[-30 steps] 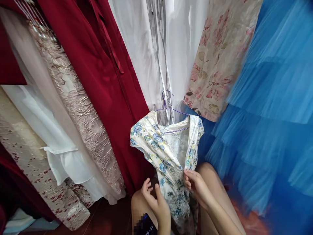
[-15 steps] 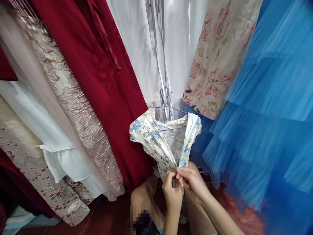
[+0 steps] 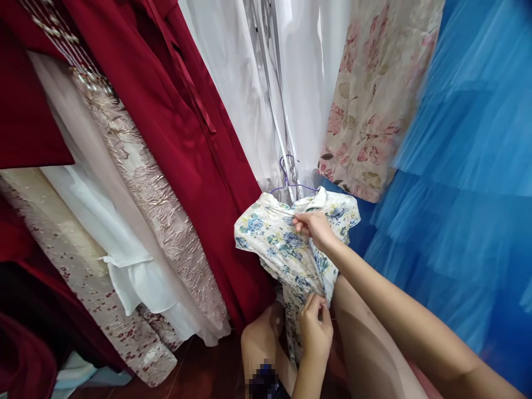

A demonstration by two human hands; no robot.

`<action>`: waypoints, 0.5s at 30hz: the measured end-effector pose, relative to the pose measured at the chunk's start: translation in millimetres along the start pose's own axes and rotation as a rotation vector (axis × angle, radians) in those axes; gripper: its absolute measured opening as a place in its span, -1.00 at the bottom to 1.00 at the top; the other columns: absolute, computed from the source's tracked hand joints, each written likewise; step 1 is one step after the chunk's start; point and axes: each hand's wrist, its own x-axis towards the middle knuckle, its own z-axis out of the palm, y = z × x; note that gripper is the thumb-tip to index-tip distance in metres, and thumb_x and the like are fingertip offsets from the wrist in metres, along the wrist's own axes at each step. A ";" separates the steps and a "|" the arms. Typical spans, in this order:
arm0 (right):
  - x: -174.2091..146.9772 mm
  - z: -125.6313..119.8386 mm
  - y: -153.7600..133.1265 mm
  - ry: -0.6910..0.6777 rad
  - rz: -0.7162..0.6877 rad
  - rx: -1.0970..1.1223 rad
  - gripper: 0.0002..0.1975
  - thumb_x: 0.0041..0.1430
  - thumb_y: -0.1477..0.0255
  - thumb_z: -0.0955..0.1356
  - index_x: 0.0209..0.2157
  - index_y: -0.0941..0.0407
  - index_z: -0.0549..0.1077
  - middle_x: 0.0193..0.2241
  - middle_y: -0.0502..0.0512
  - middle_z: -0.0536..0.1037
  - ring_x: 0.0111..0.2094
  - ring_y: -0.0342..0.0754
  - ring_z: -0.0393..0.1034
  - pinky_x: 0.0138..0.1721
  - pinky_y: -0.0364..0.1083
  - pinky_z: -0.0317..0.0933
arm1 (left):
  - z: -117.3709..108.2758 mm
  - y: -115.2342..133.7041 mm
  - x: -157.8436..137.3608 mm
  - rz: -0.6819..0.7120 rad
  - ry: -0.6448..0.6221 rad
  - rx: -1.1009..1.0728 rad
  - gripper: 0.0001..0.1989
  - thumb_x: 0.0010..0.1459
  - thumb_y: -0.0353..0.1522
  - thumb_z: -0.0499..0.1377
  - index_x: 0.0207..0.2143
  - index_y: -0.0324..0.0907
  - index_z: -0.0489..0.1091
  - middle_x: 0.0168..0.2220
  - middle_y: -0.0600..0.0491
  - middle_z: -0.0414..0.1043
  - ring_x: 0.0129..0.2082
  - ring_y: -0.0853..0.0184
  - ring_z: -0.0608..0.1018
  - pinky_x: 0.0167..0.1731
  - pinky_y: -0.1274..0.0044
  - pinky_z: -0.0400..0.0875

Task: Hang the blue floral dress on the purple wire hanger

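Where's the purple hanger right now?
In the head view, the purple hanger sits just right of centre, at the neck of the blue-flowered garment, before the white fabric.

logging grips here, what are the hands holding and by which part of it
The floral garment: the right hand pinches it at the front, just below the neckline; the left hand holds it lower down, near the bottom of the front opening.

Right hand sits farther forward, fingertips pinched, forearm slanting; left hand sits lower, between 2 legs, fingers curled.
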 end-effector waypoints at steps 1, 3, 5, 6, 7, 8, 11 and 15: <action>6.6 1.7 -6.0 0.001 0.002 0.004 -0.77 0.02 0.38 0.37 -0.62 0.21 0.46 -0.76 0.01 0.39 -0.77 -0.28 -0.07 -0.72 -0.17 -0.29 | 0.9 -0.7 0.6 0.003 -0.009 0.008 -0.81 0.18 -0.55 0.00 -0.43 -0.16 0.28 -0.38 0.02 0.35 -0.33 0.28 0.45 -0.32 0.52 0.22; 17.4 3.3 -16.9 0.000 0.010 0.009 -0.78 0.03 0.41 0.36 -0.61 0.22 0.45 -0.75 0.01 0.39 -0.76 -0.29 -0.08 -0.72 -0.18 -0.31 | 2.8 -2.6 -1.6 0.008 -0.027 0.015 -0.81 0.18 -0.55 0.00 -0.44 -0.16 0.27 -0.38 0.03 0.35 -0.33 0.28 0.45 -0.32 0.52 0.22; 25.0 3.7 -26.5 0.001 0.016 0.012 -0.78 0.06 0.43 0.34 -0.59 0.23 0.46 -0.74 0.00 0.38 -0.76 -0.30 -0.09 -0.72 -0.19 -0.32 | 5.0 -5.5 -8.1 0.008 -0.052 0.011 -0.82 0.18 -0.55 0.00 -0.44 -0.16 0.26 -0.37 0.02 0.36 -0.32 0.27 0.45 -0.32 0.52 0.23; 27.4 3.9 -30.7 0.003 0.015 0.011 -0.78 0.07 0.43 0.33 -0.58 0.24 0.47 -0.73 -0.01 0.38 -0.76 -0.30 -0.09 -0.72 -0.19 -0.33 | 6.0 -7.5 -12.4 0.003 -0.058 0.007 -0.82 0.18 -0.55 0.00 -0.44 -0.16 0.26 -0.37 0.02 0.36 -0.31 0.27 0.46 -0.31 0.52 0.24; 28.8 4.2 -34.3 0.004 0.012 0.009 -0.78 0.08 0.43 0.33 -0.57 0.24 0.47 -0.73 -0.01 0.38 -0.76 -0.30 -0.10 -0.72 -0.18 -0.33 | 6.7 -9.8 -16.6 -0.004 -0.060 0.004 -0.82 0.18 -0.55 0.01 -0.44 -0.16 0.27 -0.37 0.02 0.36 -0.31 0.27 0.46 -0.31 0.52 0.25; 29.2 4.7 -37.3 0.004 0.006 0.005 -0.78 0.09 0.43 0.33 -0.56 0.24 0.47 -0.73 -0.01 0.38 -0.76 -0.30 -0.10 -0.72 -0.18 -0.33 | 6.9 -12.1 -20.1 -0.013 -0.056 0.000 -0.82 0.19 -0.54 0.01 -0.44 -0.16 0.28 -0.37 0.01 0.37 -0.31 0.26 0.46 -0.31 0.52 0.27; 24.1 6.0 -42.3 0.000 -0.040 -0.012 -0.76 0.10 0.40 0.33 -0.57 0.22 0.47 -0.73 -0.01 0.38 -0.76 -0.29 -0.07 -0.71 -0.18 -0.28 | 0.5 -16.7 -20.3 -0.028 -0.043 -0.032 -0.86 0.23 -0.46 0.06 -0.41 -0.16 0.33 -0.37 0.01 0.40 -0.32 0.26 0.47 -0.29 0.50 0.31; 9.8 3.2 -42.4 -0.027 -0.135 -0.046 -0.74 0.08 0.35 0.36 -0.60 0.20 0.46 -0.75 -0.01 0.38 -0.75 -0.27 0.01 -0.69 -0.18 -0.21 | -31.0 0.0 16.3 0.001 0.006 -0.122 -0.88 0.25 -0.37 0.11 -0.18 -0.16 0.41 -0.27 -0.01 0.46 -0.24 0.25 0.51 -0.19 0.47 0.38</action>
